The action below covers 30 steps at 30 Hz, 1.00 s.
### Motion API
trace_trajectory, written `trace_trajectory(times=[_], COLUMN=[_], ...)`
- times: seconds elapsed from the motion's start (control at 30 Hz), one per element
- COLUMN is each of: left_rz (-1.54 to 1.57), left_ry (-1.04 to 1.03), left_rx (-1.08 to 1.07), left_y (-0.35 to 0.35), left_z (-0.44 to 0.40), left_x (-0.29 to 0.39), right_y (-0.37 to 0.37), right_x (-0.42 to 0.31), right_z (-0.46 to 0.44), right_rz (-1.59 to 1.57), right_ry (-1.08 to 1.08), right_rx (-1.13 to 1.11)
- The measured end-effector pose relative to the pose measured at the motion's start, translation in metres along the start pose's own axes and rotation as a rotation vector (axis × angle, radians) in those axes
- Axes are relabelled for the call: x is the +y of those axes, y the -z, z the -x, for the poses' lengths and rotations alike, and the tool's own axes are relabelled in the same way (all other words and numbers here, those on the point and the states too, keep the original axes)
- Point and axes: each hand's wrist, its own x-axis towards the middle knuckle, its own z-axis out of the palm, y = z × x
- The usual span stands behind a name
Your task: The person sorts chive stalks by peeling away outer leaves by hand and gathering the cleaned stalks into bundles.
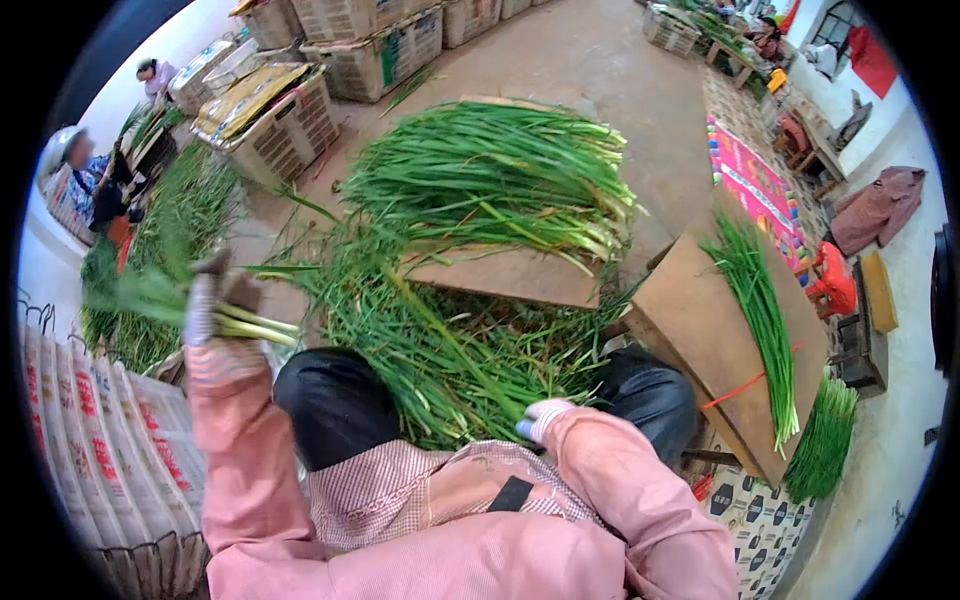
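Observation:
My left hand (203, 300), in a striped glove, is wrapped round a small bunch of green leafy stalks (255, 325), held out at the left with the leaves blurred. My right hand (545, 418), also gloved, is low in the middle over the loose leaves (450, 380) between my knees; its fingers are mostly hidden by the sleeve. Ahead, a large pile of green stalks (490, 180) lies on a board (510, 278), pale ends to the right. On a slanted board (690, 320) at the right rests a bundle (760, 320) beside a red tie (733, 392).
Crates (275, 120) stand at the back left. Two people (90, 180) (155, 80) sit at the left, and another person (768, 40) is far off at the right. A bundle (825, 435) stands beyond the slanted board. Stacked printed sheets (110, 440) are at the lower left.

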Motion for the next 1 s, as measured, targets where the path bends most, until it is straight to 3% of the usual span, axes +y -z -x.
trace_trajectory(times=[0.07, 0.17, 0.2, 0.23, 0.27, 0.33, 0.37, 0.43, 0.5, 0.57, 0.63, 0.7, 0.83, 0.9, 0.97, 1.0], left_rz=[0.129, 0.201, 0.248, 0.398, 0.641, 0.782, 0.664, 0.69, 0.769, 0.567, 0.465, 0.303, 0.104, 0.108, 0.089, 0.191], left_ry=[-0.053, 0.029, 0.089, 0.38, 0.537, 0.889, 0.984, 1.07, 1.074, 0.923, 0.629, 0.414, -0.108, -0.32, -0.285, -0.163], left_rx=[-0.056, 0.016, -0.123, 0.069, -0.194, -0.151, -0.016, -0.126, -0.048, 0.169, -0.023, -0.013, 0.019, 0.309, 0.291, 0.264], left_y=[0.013, 0.004, 0.001, -0.007, 0.002, -0.029, -0.042, -0.044, -0.05, -0.062, -0.061, -0.056, -0.043, -0.066, -0.026, -0.026], left_z=[-0.029, -0.035, -0.03, -0.022, -0.02, 0.014, 0.028, 0.044, 0.046, 0.036, 0.024, 0.01, -0.031, -0.036, -0.05, -0.05], left_x=[0.005, -0.022, -0.041, -0.058, -0.09, -0.117, -0.128, -0.155, -0.166, -0.154, -0.143, -0.135, -0.108, -0.087, -0.094, -0.095], right_y=[0.022, 0.06, 0.084, 0.109, 0.135, 0.164, 0.176, 0.195, 0.197, 0.178, 0.196, 0.234, 0.278, 0.302, 0.324, 0.324], right_x=[-0.017, 0.0, 0.004, 0.008, 0.012, 0.028, 0.039, 0.039, 0.049, 0.04, 0.037, 0.038, 0.068, 0.073, 0.072, 0.073], right_z=[0.032, 0.026, 0.03, 0.035, 0.04, 0.041, 0.034, 0.032, 0.006, 0.011, 0.029, 0.053, 0.041, 0.024, 0.006, -0.004], right_rz=[0.01, -0.035, -0.056, -0.075, -0.033, 0.101, 0.195, 0.108, 0.099, 0.154, 0.173, 0.118, 0.344, 0.338, 0.064, 0.054], right_ry=[0.007, 0.084, 0.084, 0.085, 0.041, -0.012, -0.021, -0.242, -0.292, -0.148, -0.123, -0.197, -0.075, -0.172, -0.303, -0.282], right_rx=[-0.05, 0.429, 0.591, 0.752, 0.826, 1.015, 1.133, 0.999, 0.669, 0.708, 0.697, 0.76, 1.275, 1.199, 0.727, 0.697])
